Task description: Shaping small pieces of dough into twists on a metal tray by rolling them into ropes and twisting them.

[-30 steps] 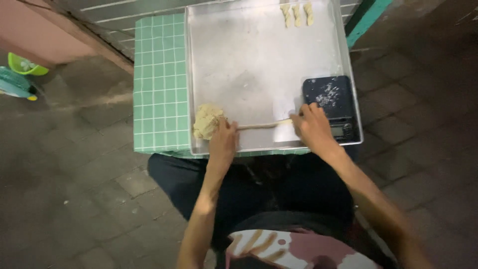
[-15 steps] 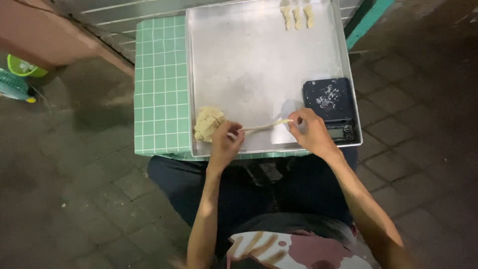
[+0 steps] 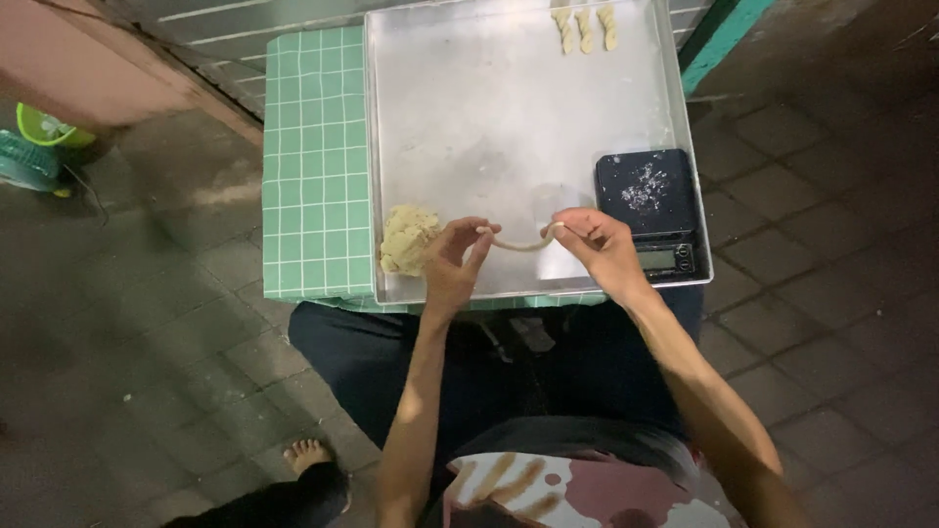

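Observation:
A thin rope of pale dough hangs in a shallow sag between my two hands, just above the near edge of a large metal tray. My left hand pinches its left end. My right hand pinches the right end. A lump of the same dough sits in the tray's near left corner, next to my left hand. Three twisted dough pieces lie side by side at the tray's far edge.
A black kitchen scale, dusted with flour, rests on the tray's near right corner. The tray lies on a small green checked table. Paved floor surrounds it. A green object is at far left, and a bare foot shows below.
The dough rope was being rolled flat on the tray under both hands; now both hands have lifted it by its ends, and it sags between them.

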